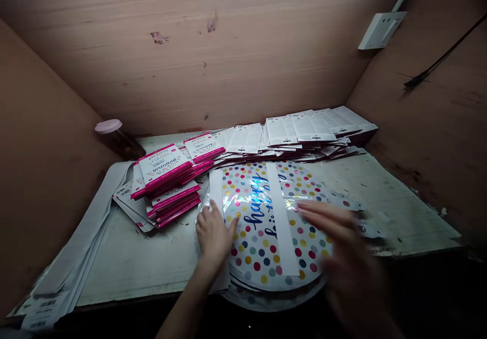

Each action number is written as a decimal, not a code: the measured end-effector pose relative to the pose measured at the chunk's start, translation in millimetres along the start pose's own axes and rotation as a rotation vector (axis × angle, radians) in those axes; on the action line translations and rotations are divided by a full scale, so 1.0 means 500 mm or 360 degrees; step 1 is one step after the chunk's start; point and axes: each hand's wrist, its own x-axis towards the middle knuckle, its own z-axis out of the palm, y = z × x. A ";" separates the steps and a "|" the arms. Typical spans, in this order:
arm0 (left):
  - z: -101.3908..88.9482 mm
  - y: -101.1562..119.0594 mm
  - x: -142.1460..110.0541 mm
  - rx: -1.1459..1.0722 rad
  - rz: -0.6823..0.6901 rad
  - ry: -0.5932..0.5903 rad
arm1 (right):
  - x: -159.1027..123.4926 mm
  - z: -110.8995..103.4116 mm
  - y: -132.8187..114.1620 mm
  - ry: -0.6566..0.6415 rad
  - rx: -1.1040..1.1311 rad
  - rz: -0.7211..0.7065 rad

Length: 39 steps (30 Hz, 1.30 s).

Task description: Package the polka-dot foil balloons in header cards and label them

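Observation:
In front of me lies a stack of flat round foil balloons [254, 265], white with coloured dots and blue "happy" lettering. A white paper strip [285, 237] runs down the top balloon, and another white strip [216, 184] lies along its left side. My left hand [213, 232] rests with spread fingers on that left edge, partly over the strip. Over the right part of the balloon is my right hand [346, 242], blurred, its fingers stretched out to the left. Whether its fingertips touch the foil is unclear.
Pink-edged printed packets [163, 166] are piled at the back left. White packets [281, 131] lie in a row along the back wall. Long paper strips [83, 232] hang over the left edge near a lidded jar [117, 138]. A socket [382, 30] is on the wall.

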 end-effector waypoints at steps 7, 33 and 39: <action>0.009 -0.145 0.050 -0.0550 -0.0338 -0.0123 | -0.122 0.188 0.200 -0.0536 -0.0752 0.0022; 0.012 -0.066 0.049 -0.2140 -0.0263 -0.0420 | 0.049 0.313 0.059 -0.0506 0.1822 0.1733; 0.038 -0.045 0.045 -0.2155 -0.0308 -0.0553 | 0.053 0.321 0.092 -0.0458 0.1485 0.1784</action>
